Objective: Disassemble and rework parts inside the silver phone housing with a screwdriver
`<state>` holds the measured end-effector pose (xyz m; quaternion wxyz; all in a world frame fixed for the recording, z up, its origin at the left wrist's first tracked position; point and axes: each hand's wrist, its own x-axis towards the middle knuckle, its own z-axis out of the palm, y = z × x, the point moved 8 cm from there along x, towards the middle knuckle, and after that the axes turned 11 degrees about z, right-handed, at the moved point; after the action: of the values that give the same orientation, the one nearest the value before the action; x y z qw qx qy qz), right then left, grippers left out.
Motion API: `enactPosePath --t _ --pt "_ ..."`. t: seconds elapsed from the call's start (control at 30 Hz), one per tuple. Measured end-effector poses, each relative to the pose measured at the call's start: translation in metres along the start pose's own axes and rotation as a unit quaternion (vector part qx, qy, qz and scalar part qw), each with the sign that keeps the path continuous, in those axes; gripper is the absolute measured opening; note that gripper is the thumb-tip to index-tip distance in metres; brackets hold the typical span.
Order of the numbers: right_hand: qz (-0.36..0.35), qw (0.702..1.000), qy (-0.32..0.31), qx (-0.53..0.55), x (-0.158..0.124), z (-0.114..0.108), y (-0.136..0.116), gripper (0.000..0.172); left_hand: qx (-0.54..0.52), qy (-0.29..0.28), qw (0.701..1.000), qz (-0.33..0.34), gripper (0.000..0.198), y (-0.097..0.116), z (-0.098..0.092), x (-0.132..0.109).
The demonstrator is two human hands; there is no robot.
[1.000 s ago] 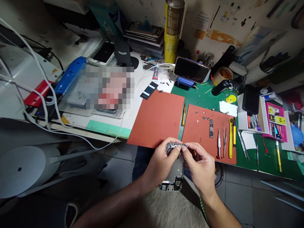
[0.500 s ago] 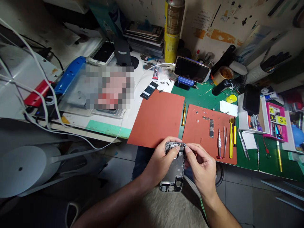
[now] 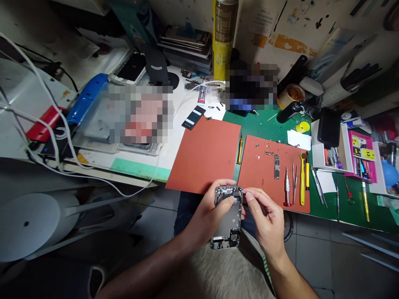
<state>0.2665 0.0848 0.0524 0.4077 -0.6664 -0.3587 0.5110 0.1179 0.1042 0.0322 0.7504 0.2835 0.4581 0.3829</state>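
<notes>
My left hand [image 3: 215, 209] grips an opened phone housing [image 3: 229, 220] over my lap, its thumb pressed on the upper inside and its fingers behind. The housing is upright in the view, with its bare metal inside facing me and small parts along the top and bottom ends. At its upper right edge, my right hand [image 3: 263, 211] has thumb and forefinger pinched together. Whatever lies between those fingertips, if anything, is too small to make out. Beyond the hands, a phone logic board [image 3: 277, 167] lies on the right-hand brown mat [image 3: 255, 166].
Tweezers [image 3: 294, 182], a silver screwdriver [image 3: 287, 189] and a yellow brush [image 3: 302, 180] lie on the right mat. A gold screwdriver [image 3: 240, 149] rests between it and the left brown mat [image 3: 205, 158]. White cables [image 3: 56, 137] hang at left; a tool box [image 3: 335, 164] stands right.
My right fingertips have drawn slightly outward from the housing's upper right corner. My left thumb sits a little lower on the housing. The whole view has shifted slightly.
</notes>
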Motion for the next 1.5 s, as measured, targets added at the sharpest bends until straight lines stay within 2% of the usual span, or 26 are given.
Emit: enactPosePath --t 0.07,0.17,0.33,0.57,0.7,0.9,1.13,1.33,1.5 --pt "-0.017 1.0 0.002 -0.015 -0.003 -0.002 -0.003 0.023 -0.003 0.001 1.0 -0.009 0.056 -0.001 -0.001 -0.001" --pt "-0.036 0.997 0.018 -0.063 -0.007 -0.001 -0.008 0.018 0.072 0.023 0.997 0.03 0.049 0.006 -0.008 0.0" --pt "-0.082 0.984 0.086 -0.136 -0.015 0.001 -0.02 0.013 0.166 0.025 0.982 0.085 0.04 0.012 -0.01 0.0" --pt "-0.16 0.957 0.138 -0.2 -0.023 0.007 -0.033 0.013 0.152 0.004 0.983 0.1 0.037 0.001 -0.009 -0.003" --pt "-0.209 0.933 0.168 -0.239 -0.029 0.012 -0.038 0.015 0.158 0.004 0.978 0.136 0.029 0.005 -0.009 -0.006" --pt "-0.234 0.909 0.193 -0.285 -0.034 0.017 -0.038 0.018 0.175 -0.007 0.968 0.181 0.025 0.007 -0.005 -0.005" --pt "-0.238 0.908 0.187 -0.289 -0.033 0.018 -0.039 0.016 0.201 0.016 0.96 0.194 0.024 0.007 -0.006 -0.002" --pt "-0.205 0.934 0.155 -0.249 -0.026 0.015 -0.033 0.011 0.208 0.025 0.952 0.223 0.025 0.012 -0.006 0.0" --pt "-0.211 0.934 0.159 -0.242 -0.025 0.015 -0.031 0.011 0.209 0.027 0.954 0.216 0.023 0.008 -0.007 0.001"
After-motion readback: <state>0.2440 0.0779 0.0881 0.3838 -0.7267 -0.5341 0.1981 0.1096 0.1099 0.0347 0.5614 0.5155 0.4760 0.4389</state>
